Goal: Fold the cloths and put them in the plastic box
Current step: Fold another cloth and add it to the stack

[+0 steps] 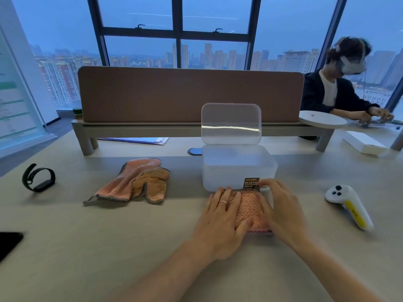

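Observation:
A folded pink cloth (249, 209) with a dark checked hem lies on the table just in front of the plastic box (237, 168). My left hand (222, 221) rests flat on the cloth's left half. My right hand (278, 205) presses its right half, fingertips near the box's brown label. The translucent box is empty and its lid (231, 123) stands open and upright at the back. A second pink and orange cloth (135, 182) lies crumpled to the left of the box, untouched.
A black wristband (38, 177) lies far left and a dark device (9, 243) at the left edge. A white handheld controller (349, 205) sits to the right. A brown divider (189, 94) runs behind the box. Another person (340, 83) works at the back right.

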`<act>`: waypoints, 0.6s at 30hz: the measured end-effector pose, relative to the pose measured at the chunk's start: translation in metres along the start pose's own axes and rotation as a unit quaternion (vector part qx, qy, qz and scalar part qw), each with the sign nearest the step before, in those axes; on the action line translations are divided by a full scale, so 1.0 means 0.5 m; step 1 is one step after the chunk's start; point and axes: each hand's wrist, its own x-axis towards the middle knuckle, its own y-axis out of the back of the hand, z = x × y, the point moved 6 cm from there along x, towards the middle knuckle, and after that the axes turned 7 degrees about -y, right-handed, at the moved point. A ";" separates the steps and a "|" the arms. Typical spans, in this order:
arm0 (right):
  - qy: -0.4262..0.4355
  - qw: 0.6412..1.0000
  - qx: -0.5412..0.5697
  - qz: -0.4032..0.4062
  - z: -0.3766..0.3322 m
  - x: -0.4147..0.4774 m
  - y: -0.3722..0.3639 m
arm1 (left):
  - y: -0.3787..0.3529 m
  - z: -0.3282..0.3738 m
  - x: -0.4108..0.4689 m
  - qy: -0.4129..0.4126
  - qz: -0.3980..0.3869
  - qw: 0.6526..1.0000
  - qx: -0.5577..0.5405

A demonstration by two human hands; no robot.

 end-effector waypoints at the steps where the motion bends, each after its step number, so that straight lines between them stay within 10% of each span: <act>1: 0.022 0.999 -0.016 -0.023 -0.014 -0.007 -0.008 | 0.000 0.000 0.000 0.005 -0.002 1.000 0.003; 8: 0.052 0.957 -0.168 -0.229 0.023 -0.042 -0.111 | 0.112 -0.115 -0.034 -0.060 0.027 0.988 -0.137; 12: 0.063 0.967 -0.173 -0.178 0.004 -0.043 -0.085 | 0.237 -0.341 -0.113 0.126 0.219 0.967 -0.030; 18: 0.140 0.982 -0.100 -0.077 -0.097 -0.045 -0.053 | 0.281 -0.532 -0.225 0.375 0.114 0.919 0.047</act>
